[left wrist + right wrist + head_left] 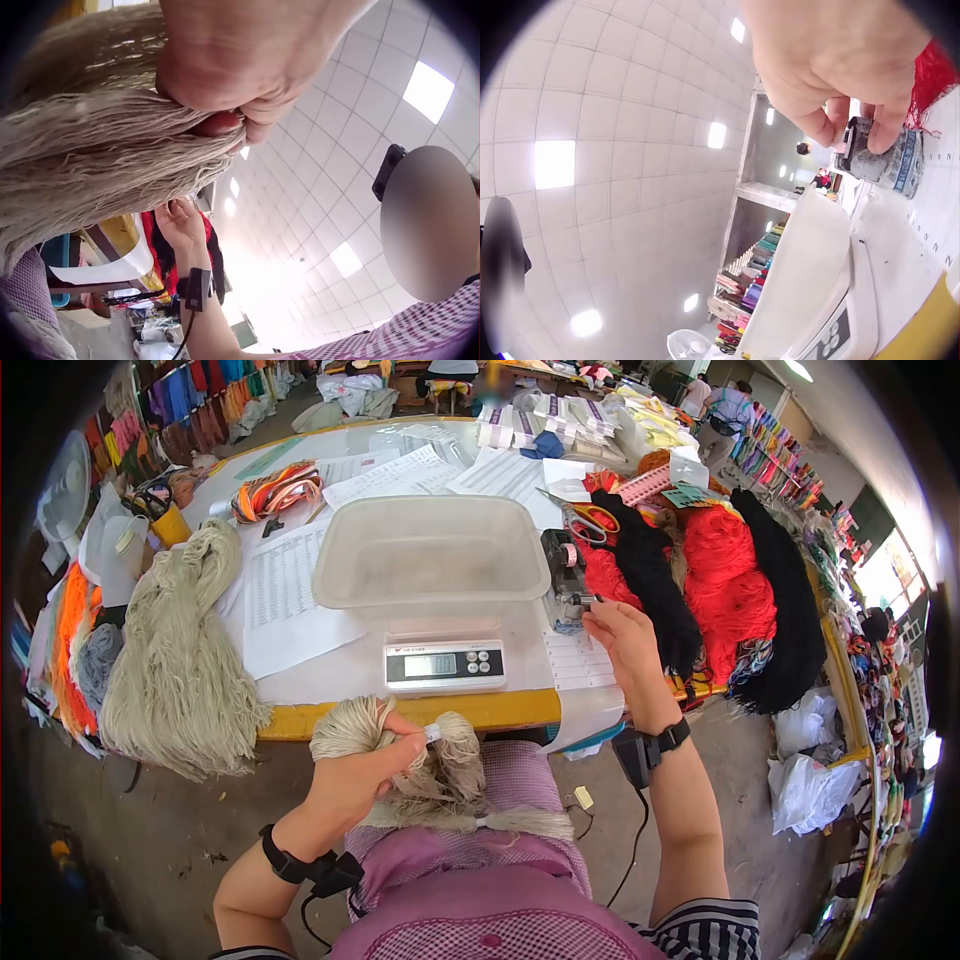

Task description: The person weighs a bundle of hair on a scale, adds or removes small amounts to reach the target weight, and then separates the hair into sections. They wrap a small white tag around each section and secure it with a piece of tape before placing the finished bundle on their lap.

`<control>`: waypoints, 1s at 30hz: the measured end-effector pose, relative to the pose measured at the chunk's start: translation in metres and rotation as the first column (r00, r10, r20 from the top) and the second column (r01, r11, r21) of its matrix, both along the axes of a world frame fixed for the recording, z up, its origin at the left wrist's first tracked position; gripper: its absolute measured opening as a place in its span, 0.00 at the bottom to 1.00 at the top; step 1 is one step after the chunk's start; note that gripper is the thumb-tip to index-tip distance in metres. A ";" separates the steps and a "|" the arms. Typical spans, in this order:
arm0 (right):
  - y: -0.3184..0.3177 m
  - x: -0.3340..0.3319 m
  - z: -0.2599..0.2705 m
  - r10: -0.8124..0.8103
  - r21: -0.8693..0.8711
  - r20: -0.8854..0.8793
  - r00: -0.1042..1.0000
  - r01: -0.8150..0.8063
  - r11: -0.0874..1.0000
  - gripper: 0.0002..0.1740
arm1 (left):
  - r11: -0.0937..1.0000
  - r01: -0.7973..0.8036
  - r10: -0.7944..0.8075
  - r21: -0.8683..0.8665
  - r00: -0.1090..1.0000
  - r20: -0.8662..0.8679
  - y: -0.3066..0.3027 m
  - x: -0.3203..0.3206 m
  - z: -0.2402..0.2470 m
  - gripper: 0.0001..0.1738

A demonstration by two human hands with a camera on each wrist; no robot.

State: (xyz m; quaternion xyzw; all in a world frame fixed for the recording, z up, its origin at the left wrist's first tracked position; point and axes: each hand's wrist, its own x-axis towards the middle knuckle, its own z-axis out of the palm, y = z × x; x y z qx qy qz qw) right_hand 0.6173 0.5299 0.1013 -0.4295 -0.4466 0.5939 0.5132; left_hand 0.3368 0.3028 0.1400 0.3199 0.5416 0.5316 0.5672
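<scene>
Nearest the body, a tied pale bundle (525, 822) lay across the lap. Above it, the left hand (358, 772) held the pale skein (350, 728) just off the near edge of the tabletop (300, 722), its fingers clamped on the strands beside a small white tag (432, 733). The loops hung loose below that grip, so a slack pinch could have let strands slide out and tangle, or catch on the yellow edge.

A little farther on stood the scale (445, 666), carrying the translucent tray (430, 550). To its right, the right hand (630, 645) pinched the near end of a dark dispenser-like device (864, 142), fingers closed on it. A hard tug there might have dragged the device into the tray and jolted it. Beyond the device, scissors (583, 520) lay against black yarn (650, 575) and red yarn (730, 580); a careless reach could have snagged a blade in them.

The left palm hid the skein's middle, and what the right fingertips pressed was hard to make out. The tag's print and the display's figures were too small to read, and the sheets (395, 475) behind the tray were partly covered.
</scene>
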 end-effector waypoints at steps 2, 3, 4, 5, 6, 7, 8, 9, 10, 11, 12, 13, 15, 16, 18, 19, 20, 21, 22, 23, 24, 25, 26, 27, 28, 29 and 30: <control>0.000 0.001 -0.011 -0.008 0.016 -0.015 1.000 0.008 1.000 0.05 | 1.000 -0.007 0.007 0.005 1.000 0.021 0.001 0.000 -0.004 0.07; 0.002 0.001 -0.017 -0.016 0.034 -0.029 0.999 0.017 0.999 0.03 | 1.000 -0.014 0.014 0.003 1.000 0.019 0.001 0.000 -0.002 0.07; 0.005 0.002 -0.024 -0.007 0.029 -0.033 0.999 0.008 1.000 0.03 | 1.000 -0.015 0.016 -0.012 1.000 0.025 0.001 0.000 0.000 0.07; 0.008 0.004 -0.029 -0.053 0.129 0.103 0.993 0.039 0.991 0.03 | 0.999 -0.018 0.019 -0.028 0.999 0.030 0.000 0.000 0.002 0.07; 0.011 0.005 -0.034 -0.110 0.231 0.229 0.967 0.056 0.971 0.03 | 0.999 -0.029 0.030 -0.035 0.999 0.023 0.001 0.000 0.001 0.07; 0.011 0.002 -0.035 -0.099 0.223 0.223 0.970 0.047 0.974 0.03 | 1.000 -0.021 0.020 0.013 0.999 0.041 0.002 0.000 -0.004 0.07; 0.012 -0.001 -0.034 -0.168 0.270 0.261 0.951 0.096 0.958 0.04 | 0.998 -0.013 0.009 0.062 0.998 0.058 0.002 0.000 -0.005 0.07; 0.012 -0.001 -0.034 -0.240 0.318 0.296 0.925 0.142 0.937 0.05 | 0.998 -0.020 0.017 0.057 0.998 0.054 0.001 0.000 -0.004 0.07; 0.016 -0.001 -0.039 -0.304 0.392 0.311 0.901 0.170 0.904 0.05 | 0.999 -0.013 0.010 0.052 0.998 0.070 0.000 0.001 -0.003 0.06; 0.016 0.003 -0.041 -0.300 0.393 0.310 0.902 0.166 0.904 0.05 | 0.999 -0.006 0.001 0.050 0.996 0.087 0.000 0.001 -0.002 0.06; 0.014 0.008 -0.045 -0.275 0.339 0.332 0.902 0.158 0.927 0.04 | 0.999 -0.012 0.007 0.053 0.996 0.089 -0.001 0.002 -0.002 0.06; 0.011 0.009 -0.045 -0.248 0.286 0.352 0.903 0.148 0.947 0.04 | 0.999 -0.015 0.010 0.051 0.995 0.098 -0.002 0.001 -0.003 0.06; -0.015 -0.004 -0.019 -0.185 0.280 0.225 0.956 0.119 0.953 0.04 | 0.998 -0.041 0.036 0.046 0.993 0.112 -0.004 0.001 -0.002 0.05; -0.035 -0.014 -0.001 -0.131 0.269 0.092 0.987 0.102 0.958 0.04 | 0.998 -0.051 0.048 0.036 0.996 0.081 -0.003 0.002 0.000 0.05; -0.093 -0.040 0.037 0.075 0.242 0.121 0.990 -0.102 0.965 0.04 | 0.998 -0.057 0.057 0.017 0.997 0.047 -0.003 0.005 0.001 0.05; -0.119 -0.049 0.050 0.221 0.229 0.124 0.967 -0.245 0.942 0.04 | 0.998 -0.059 0.057 0.029 0.996 0.075 -0.001 0.007 0.001 0.05; -0.141 -0.057 0.055 0.319 0.133 0.102 0.942 -0.331 0.934 0.03 | 0.997 -0.060 0.055 0.045 0.993 0.103 0.002 0.009 0.002 0.06; -0.156 -0.064 0.059 0.424 0.136 0.119 0.898 -0.438 0.889 0.04 | 0.997 -0.056 0.051 0.048 0.993 0.103 0.002 0.011 0.005 0.06; -0.169 -0.071 0.061 0.470 0.068 0.093 0.878 -0.476 0.877 0.06 | 0.999 -0.044 0.041 0.028 0.994 0.104 0.001 0.012 0.009 0.06; -0.174 -0.077 0.056 0.469 0.068 0.094 0.878 -0.476 0.877 0.06 | 0.999 -0.034 0.033 0.007 0.994 0.106 0.001 0.013 0.012 0.07; -0.175 -0.082 0.048 0.454 0.186 0.143 0.880 -0.474 0.860 0.07 | 0.999 -0.035 0.034 0.007 0.994 0.106 0.001 0.014 0.011 0.07; -0.175 -0.086 0.045 0.434 0.302 0.191 0.880 -0.474 0.827 0.07 | 1.000 -0.027 0.026 0.009 0.995 0.095 0.000 0.014 0.011 0.07; -0.176 -0.086 0.047 0.383 0.349 0.278 0.881 -0.464 0.814 0.08 | 1.000 -0.020 0.019 0.010 0.996 0.083 -0.001 0.014 0.011 0.07; -0.174 -0.087 0.047 0.387 0.348 0.279 0.879 -0.468 0.812 0.08 | 1.000 -0.025 0.024 0.009 0.996 0.084 -0.001 0.013 0.010 0.07; -0.172 -0.087 0.046 0.264 0.473 0.393 0.881 -0.439 0.764 0.09 | 1.000 -0.021 0.020 0.009 0.995 0.096 -0.002 0.013 0.010 0.08; -0.170 -0.088 0.045 0.119 0.587 0.480 0.869 -0.420 0.692 0.10 | 1.000 -0.015 0.014 0.008 0.994 0.109 -0.002 0.013 0.010 0.08; -0.169 -0.091 0.044 0.119 0.587 0.481 0.869 -0.420 0.693 0.10 | 1.000 -0.015 0.014 0.008 0.994 0.110 -0.003 0.014 0.010 0.08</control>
